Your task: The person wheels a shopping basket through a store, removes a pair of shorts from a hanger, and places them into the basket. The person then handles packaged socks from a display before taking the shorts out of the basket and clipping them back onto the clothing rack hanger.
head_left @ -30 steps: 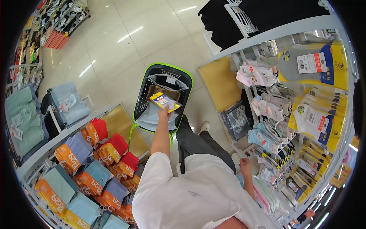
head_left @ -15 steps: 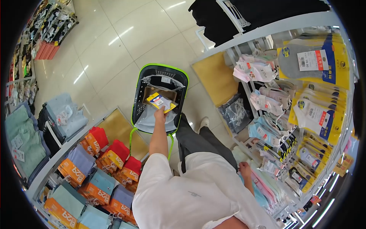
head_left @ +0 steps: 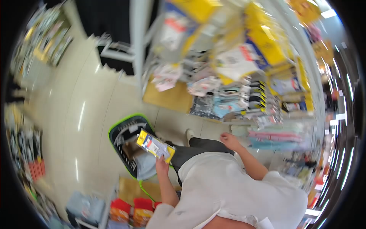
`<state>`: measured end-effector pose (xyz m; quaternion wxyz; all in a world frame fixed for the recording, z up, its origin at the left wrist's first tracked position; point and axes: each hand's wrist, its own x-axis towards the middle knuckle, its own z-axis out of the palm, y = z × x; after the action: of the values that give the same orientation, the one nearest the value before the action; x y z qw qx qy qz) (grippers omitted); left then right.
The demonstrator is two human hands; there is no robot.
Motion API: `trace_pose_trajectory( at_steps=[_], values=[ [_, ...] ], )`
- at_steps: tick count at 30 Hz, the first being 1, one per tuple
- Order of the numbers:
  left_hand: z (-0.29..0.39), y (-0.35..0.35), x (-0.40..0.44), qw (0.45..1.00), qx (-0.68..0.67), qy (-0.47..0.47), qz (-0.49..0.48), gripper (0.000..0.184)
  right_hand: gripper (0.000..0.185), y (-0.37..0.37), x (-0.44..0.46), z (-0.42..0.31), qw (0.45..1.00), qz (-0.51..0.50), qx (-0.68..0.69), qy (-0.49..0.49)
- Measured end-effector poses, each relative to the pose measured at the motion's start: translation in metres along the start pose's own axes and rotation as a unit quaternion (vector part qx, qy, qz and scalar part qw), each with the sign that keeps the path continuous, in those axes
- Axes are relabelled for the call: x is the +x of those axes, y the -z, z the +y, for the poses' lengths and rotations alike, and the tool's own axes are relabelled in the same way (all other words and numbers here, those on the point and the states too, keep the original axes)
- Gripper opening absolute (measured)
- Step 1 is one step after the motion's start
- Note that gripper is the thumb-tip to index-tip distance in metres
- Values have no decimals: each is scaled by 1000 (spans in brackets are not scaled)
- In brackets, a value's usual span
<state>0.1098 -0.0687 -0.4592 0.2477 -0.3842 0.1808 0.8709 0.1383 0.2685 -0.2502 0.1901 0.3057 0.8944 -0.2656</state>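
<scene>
My left hand [head_left: 162, 165] is closed on the lower end of a pack of socks [head_left: 154, 147], with a yellow and blue card and a white price label. The pack is held above the right side of a dark shopping basket [head_left: 124, 158] with a bright green rim. Inside the basket lie a clear bag [head_left: 146, 166] and something brown; the pack covers part of it. My right hand [head_left: 230, 141] hangs at my right side, fingers loosely bent and slightly apart, with nothing visible in it. It is nearest the sock rack, not touching it.
Ahead to the right stands a rack with large yellow sock packs [head_left: 263, 38] and smaller hanging socks [head_left: 202, 86]. Red and orange packs [head_left: 143, 212] fill a shelf at lower left. Dark garments [head_left: 110, 23] hang beyond, beside the tiled floor [head_left: 84, 99].
The view has turned right, so the sock rack now lies ahead. My left hand has lifted the sock pack from over the basket's middle toward me. My right hand has come forward.
</scene>
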Motion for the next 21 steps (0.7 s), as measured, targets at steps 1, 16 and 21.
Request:
trace_pose_trajectory(
  at_steps=[1, 16, 21],
  values=[
    [3, -25, -20, 999, 41, 8, -28, 41, 26, -3, 1, -21, 998, -14, 59, 27],
    [0, -228, -77, 794, 526, 50, -300, 35, 32, 39, -17, -75, 865, -55, 463, 183],
    [-71, -258, -94, 807, 468, 89, -350, 41, 24, 61, -25, -19, 772, 59, 602, 193]
  ],
)
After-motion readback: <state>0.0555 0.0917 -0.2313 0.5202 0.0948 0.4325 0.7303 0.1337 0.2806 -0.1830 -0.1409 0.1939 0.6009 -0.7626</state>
